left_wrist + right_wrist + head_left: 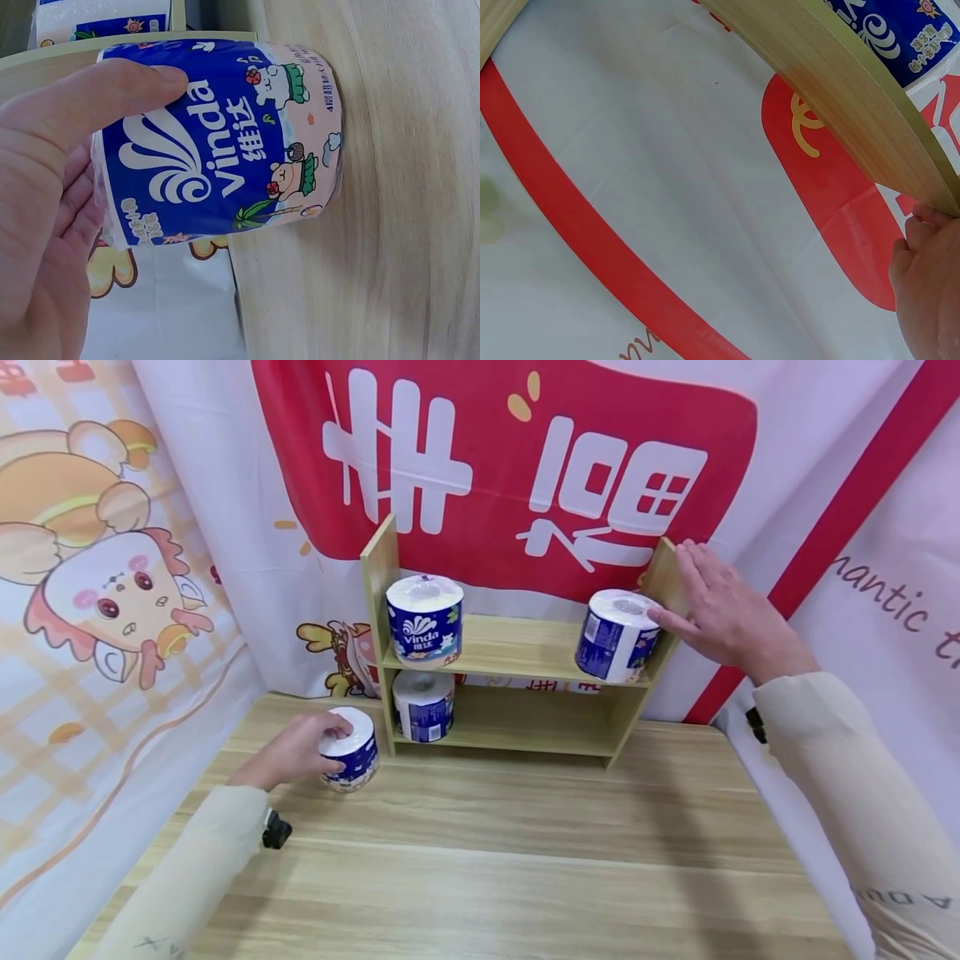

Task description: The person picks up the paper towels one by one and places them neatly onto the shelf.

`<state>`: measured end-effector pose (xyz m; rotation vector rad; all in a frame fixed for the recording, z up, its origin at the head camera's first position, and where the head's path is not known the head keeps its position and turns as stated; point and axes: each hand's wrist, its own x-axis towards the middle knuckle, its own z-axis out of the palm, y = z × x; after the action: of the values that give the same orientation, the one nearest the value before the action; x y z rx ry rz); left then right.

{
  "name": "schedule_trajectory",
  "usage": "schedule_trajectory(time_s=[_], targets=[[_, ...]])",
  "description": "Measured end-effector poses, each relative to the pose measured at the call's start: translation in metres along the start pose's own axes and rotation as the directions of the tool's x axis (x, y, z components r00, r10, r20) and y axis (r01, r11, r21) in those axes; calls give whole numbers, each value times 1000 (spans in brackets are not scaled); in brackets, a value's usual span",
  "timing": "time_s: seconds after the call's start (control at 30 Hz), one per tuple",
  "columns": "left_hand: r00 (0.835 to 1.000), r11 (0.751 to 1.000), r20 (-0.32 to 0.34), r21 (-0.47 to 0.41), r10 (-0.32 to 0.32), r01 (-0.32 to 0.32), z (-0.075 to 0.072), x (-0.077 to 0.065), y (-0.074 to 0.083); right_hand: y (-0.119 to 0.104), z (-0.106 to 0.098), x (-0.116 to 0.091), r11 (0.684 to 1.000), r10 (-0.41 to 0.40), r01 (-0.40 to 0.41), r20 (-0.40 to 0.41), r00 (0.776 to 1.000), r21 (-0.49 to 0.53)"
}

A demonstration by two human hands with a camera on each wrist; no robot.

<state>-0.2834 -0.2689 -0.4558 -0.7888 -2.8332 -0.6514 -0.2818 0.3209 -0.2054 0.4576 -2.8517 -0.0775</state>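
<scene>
My left hand (294,752) grips a toilet roll (356,767) in blue and pink wrapping, left of a small wooden shelf (517,739). In the left wrist view the thumb lies across the roll's printed side, with the other fingers mostly behind it. My right hand (731,610) rests at the top of the shelf's right side panel (855,112), fingers extended in the head view. Its thumb reaches toward the toilet roll (618,639) at the upper tier's right end. Another toilet roll (425,622) stands at that tier's left end.
Below it, a further toilet roll (423,706) stands at the left of the lower tier. The shelf stands on a wood-grain table (480,860), close to a printed cloth backdrop (517,468). More printed cloth (97,735) hangs along the left side.
</scene>
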Motion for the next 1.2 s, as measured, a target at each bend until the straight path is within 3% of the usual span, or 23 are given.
schedule_trajectory(time_s=[0.37,0.97,1.2], targets=[[998,999,52,19,41,-43,-4,-4,3,0,2,-1,1000,0,0,3,1000,11],[986,994,124,-6,111,-112,-9,-16,45,-2,-2,0,1000,-11,11,-11,1000,-14],[974,987,159,-19,163,-162,-7,-13,59,-2,-4,-1,999,-10,9,-16,1000,-35]])
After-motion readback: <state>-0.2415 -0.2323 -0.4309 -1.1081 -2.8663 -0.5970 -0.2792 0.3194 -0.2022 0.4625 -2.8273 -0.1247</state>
